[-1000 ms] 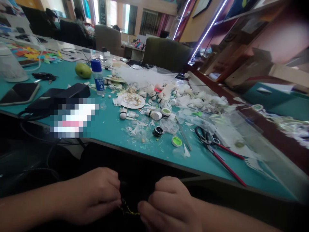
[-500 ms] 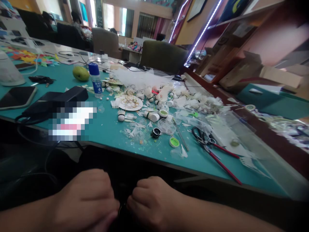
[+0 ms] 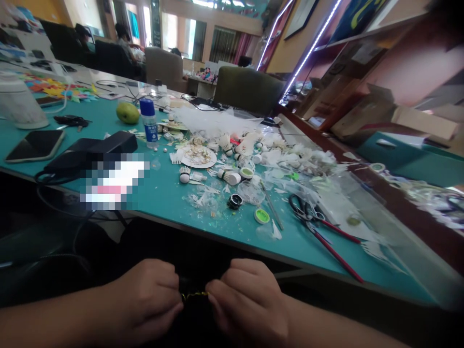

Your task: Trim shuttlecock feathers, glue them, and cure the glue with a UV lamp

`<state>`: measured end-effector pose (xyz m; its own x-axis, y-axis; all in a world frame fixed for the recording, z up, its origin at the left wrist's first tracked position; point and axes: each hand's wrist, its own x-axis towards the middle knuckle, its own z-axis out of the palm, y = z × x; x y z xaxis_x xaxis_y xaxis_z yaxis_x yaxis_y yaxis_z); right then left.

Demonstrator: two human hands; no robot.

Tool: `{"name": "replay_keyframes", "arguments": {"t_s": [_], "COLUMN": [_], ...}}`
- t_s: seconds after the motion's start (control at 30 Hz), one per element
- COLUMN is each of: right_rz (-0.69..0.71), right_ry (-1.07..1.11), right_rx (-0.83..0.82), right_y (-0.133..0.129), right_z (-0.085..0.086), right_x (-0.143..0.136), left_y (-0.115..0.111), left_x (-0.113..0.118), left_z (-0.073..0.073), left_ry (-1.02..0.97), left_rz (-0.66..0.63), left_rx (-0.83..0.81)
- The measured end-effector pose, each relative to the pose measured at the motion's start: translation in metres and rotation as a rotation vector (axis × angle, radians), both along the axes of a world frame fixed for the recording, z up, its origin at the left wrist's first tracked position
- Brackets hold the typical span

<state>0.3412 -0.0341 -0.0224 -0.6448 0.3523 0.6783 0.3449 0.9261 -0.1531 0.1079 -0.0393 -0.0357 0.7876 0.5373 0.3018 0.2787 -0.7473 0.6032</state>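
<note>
Below the table's front edge, my left hand (image 3: pixel 152 297) and my right hand (image 3: pixel 250 299) are both closed, knuckles up. Between them stretches a short, thin, gold-coloured twisted cord or wire (image 3: pixel 195 294), each end pinched in my fingers. Its ends are hidden inside the hands. On the table beyond lie a black ring-shaped part (image 3: pixel 235 201), a green-topped round cap (image 3: pixel 261 216) and a shuttlecock (image 3: pixel 184 175). A white paper plate (image 3: pixel 208 164) holds gold-coloured bits.
Red-handled pliers (image 3: pixel 337 253) and black-handled scissors (image 3: pixel 300 205) lie at the right. A blue-capped glue bottle (image 3: pixel 149 124), a mango (image 3: pixel 127 112), a phone (image 3: pixel 36 145) and a white bottle (image 3: pixel 21 101) stand or lie left. Feather scraps and plastic bags (image 3: pixel 221 121) cover the middle. People sit behind.
My hands have moved apart, the right one rightward and slightly up, so more of the gold twisted cord or wire shows between them. The view has shifted slightly.
</note>
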Motion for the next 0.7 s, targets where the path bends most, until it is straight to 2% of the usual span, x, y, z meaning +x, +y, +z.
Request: {"name": "replay_keyframes", "arguments": {"t_s": [0.1, 0.17, 0.3, 0.4, 0.47, 0.53, 0.63, 0.7], "right_rz": [-0.024, -0.063, -0.121, -0.101, -0.041, 0.038, 0.133, 0.173], "right_ry": [0.039, 0.046, -0.084, -0.218, -0.294, -0.347, -0.365, -0.344], "right_rx": [-0.062, -0.077, -0.064, -0.012, 0.006, -0.004, -0.028, -0.011], "right_y": [0.005, 0.008, 0.017, 0.022, 0.022, 0.019, 0.012, 0.007], "right_z": [0.001, 0.000, -0.007, -0.013, -0.016, -0.017, -0.013, -0.005], "right_x": [0.001, 0.001, -0.001, -0.003, -0.005, -0.007, -0.010, -0.010], "left_y": [-0.003, -0.005, -0.015, -0.023, -0.024, -0.019, 0.000, 0.013], "left_x": [0.002, 0.001, -0.004, -0.009, -0.014, -0.019, -0.025, -0.026], "left_z": [0.007, 0.007, -0.004, -0.010, -0.005, 0.007, 0.022, 0.023], "left_ry": [-0.051, -0.085, -0.038, -0.113, -0.172, -0.171, -0.094, -0.071], "left_rz": [0.019, 0.051, 0.011, 0.028, 0.113, 0.171, 0.286, 0.345], "left_rx": [0.006, 0.013, 0.115, 0.224, 0.237, 0.220, 0.175, 0.129]}}
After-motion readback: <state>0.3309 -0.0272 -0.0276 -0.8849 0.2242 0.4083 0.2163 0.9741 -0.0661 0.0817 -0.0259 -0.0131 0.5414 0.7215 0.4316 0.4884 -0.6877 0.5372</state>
